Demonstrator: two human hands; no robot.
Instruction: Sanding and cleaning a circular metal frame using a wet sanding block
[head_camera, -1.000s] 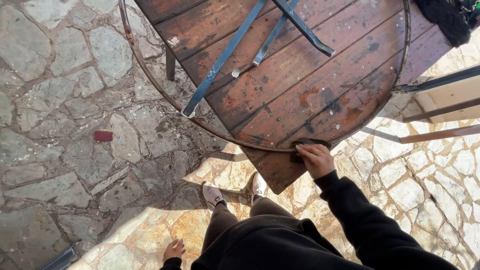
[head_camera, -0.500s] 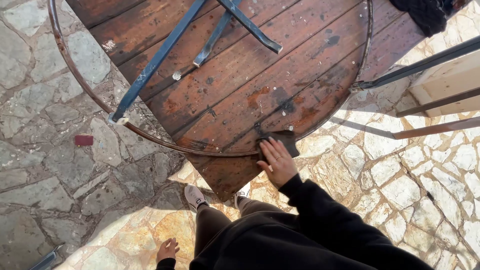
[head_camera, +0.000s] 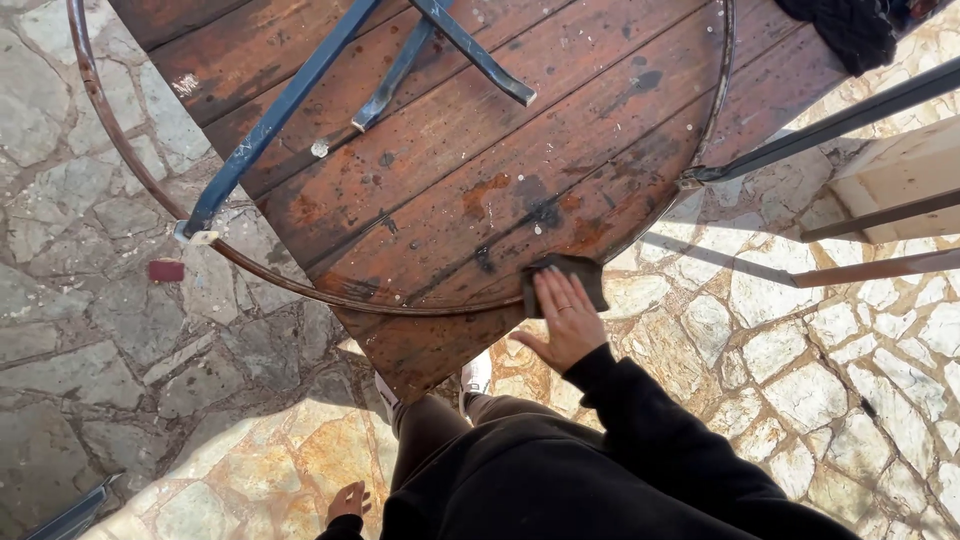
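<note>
Right hand (head_camera: 566, 322) flat, fingers spread, pressing dark cloth (head_camera: 565, 278) on wooden counter (head_camera: 470, 170) edge at 5 o'clock, left hand (head_camera: 347, 500) low at 7 o'clock, loosely open, holding nothing, stone floor (head_camera: 80, 330)

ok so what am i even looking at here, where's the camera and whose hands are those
The camera sits on a person's head and looks straight down, so you see their own dark sleeves, legs and shoes from above. There is no machine here, only two bare hands.

In front of them is a round wooden tabletop, turned so its underside faces up. A thin metal hoop runs round its edge, and blue metal bars cross the planks. The wood is stained and scuffed.

The right hand lies flat on a dark cloth, pressing it against the near edge of the tabletop. The left hand hangs low by the person's side, empty as far as one can see.

Below is stone paving, with a small red object lying on it. Metal rods and a pale wooden piece stand on the right.
</note>
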